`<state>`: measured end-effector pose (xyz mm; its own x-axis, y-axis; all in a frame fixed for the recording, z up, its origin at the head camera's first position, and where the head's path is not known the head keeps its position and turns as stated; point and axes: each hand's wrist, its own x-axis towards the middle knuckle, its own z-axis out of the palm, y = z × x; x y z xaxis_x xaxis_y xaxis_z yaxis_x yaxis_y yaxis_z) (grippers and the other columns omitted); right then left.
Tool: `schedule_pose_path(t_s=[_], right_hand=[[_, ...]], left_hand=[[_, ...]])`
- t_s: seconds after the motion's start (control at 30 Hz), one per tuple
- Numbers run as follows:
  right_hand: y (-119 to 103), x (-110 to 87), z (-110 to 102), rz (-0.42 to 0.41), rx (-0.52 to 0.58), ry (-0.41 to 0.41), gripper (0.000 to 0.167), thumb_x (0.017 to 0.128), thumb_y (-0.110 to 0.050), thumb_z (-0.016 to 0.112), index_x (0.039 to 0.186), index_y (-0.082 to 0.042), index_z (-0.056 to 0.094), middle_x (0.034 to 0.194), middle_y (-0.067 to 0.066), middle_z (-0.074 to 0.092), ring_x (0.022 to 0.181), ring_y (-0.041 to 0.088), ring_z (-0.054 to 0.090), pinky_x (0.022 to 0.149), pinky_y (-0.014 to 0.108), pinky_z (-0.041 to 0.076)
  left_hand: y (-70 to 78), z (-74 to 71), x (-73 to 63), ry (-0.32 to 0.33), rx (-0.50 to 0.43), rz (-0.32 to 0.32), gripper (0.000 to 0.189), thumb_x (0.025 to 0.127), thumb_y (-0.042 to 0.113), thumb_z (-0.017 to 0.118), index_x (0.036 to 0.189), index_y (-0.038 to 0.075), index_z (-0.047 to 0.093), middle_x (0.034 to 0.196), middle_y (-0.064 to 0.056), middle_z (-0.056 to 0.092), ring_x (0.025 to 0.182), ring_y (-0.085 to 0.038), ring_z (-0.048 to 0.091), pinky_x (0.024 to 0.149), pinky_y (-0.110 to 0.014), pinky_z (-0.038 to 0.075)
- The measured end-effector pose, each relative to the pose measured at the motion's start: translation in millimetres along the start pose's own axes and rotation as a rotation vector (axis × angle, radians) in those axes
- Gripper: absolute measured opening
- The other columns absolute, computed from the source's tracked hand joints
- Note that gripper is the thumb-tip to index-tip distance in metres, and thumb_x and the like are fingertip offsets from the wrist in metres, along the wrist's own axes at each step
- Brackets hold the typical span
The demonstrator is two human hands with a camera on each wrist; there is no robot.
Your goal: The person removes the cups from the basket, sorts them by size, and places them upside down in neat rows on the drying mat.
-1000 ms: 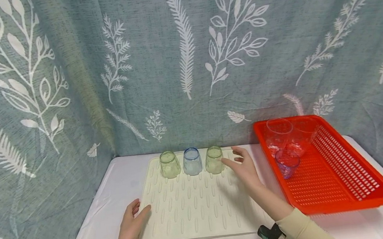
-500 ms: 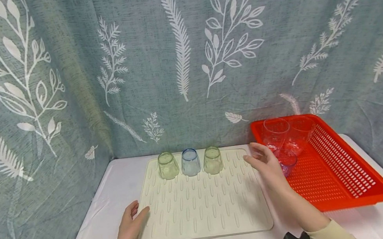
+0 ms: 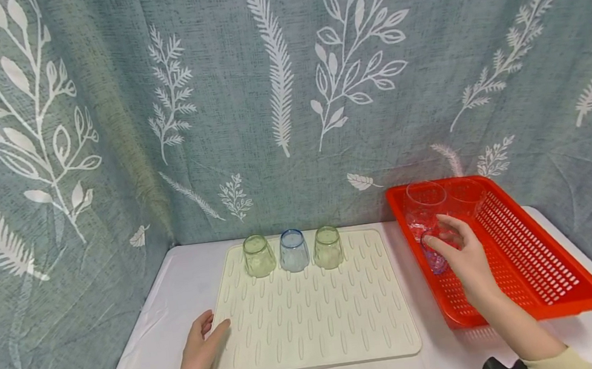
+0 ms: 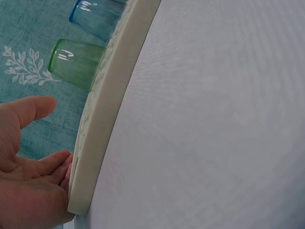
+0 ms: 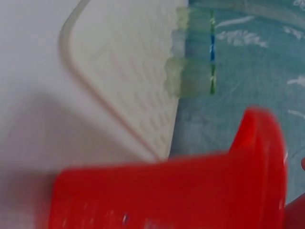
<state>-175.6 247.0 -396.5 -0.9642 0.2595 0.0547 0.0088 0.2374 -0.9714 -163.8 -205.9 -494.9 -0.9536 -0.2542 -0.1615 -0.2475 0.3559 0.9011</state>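
Note:
My right hand point(image 3: 465, 256) is over the red basket, thumb and fingers spread around the rim of a small blue-purple glass point(image 3: 436, 261), partly covering it. Most of this hand is out of its own blurred wrist view. At the left edge of a cream ridged mat point(image 3: 312, 323) rests my left hand point(image 3: 200, 346), thumb apart and fingers loosely bent with nothing between them. In the left wrist view, its fingertips point(image 4: 62, 160) are right at the mat's edge. A green glass point(image 3: 258, 256), a blue glass point(image 3: 294, 250) and another green glass point(image 3: 327, 248) stand along the mat's far side.
The red plastic basket point(image 3: 540, 306) stands right of the mat on a white-covered table point(image 3: 177, 295). Two larger clear glasses point(image 3: 425, 197) are at its far left end. A green leaf-patterned curtain point(image 3: 245, 123) hangs behind and to the left.
My right hand has moved right, from beside the right-hand green glass, across the mat's edge to the small glass in the basket. My left hand has stayed at the mat's edge.

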Motion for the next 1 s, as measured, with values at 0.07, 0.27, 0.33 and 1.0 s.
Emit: schedule_pose_path(t_s=[0.07,0.27,0.33,1.0], right_hand=[[3.5,1.7,-6.5,-0.007,-0.051,0.012,0.067,0.095,-0.036,0.063,0.151,-0.017,0.032,0.148,0.006,0.036,0.127,0.023,0.036,0.088,0.024,0.046],[14.6,8.9,-22.0,0.001,-0.183,0.008,0.076,0.093,-0.034,0.066,0.152,-0.009,0.024,0.149,0.019,0.028,0.130,0.038,0.032,0.094,0.045,0.048],[19.5,12.3,-26.3,0.015,-0.238,-0.009,0.082,0.092,-0.033,0.068,0.152,-0.005,0.020,0.149,0.025,0.023,0.129,0.042,0.030,0.096,0.054,0.045],[48.5,52.5,-49.8,0.114,-0.511,-0.295,0.105,0.085,-0.028,0.074,0.144,0.015,-0.001,0.138,0.042,0.013,0.122,0.054,0.021,0.103,0.069,0.026]], left_hand=[[0.3,0.1,-0.4,0.002,-0.003,0.001,0.076,0.095,0.025,0.058,0.150,-0.010,0.018,0.145,-0.032,0.028,0.135,-0.047,0.025,0.111,-0.058,0.021],[0.9,0.3,-1.1,0.000,-0.009,0.001,0.076,0.096,0.025,0.058,0.150,-0.010,0.018,0.145,-0.032,0.028,0.135,-0.046,0.025,0.111,-0.057,0.021],[1.1,0.7,-1.0,-0.001,-0.010,0.001,0.077,0.096,0.026,0.058,0.150,-0.010,0.017,0.145,-0.032,0.028,0.135,-0.046,0.025,0.111,-0.057,0.021],[-0.4,1.9,-0.6,0.010,0.002,-0.002,0.076,0.095,0.027,0.059,0.150,-0.009,0.019,0.145,-0.031,0.030,0.135,-0.046,0.025,0.110,-0.057,0.022]])
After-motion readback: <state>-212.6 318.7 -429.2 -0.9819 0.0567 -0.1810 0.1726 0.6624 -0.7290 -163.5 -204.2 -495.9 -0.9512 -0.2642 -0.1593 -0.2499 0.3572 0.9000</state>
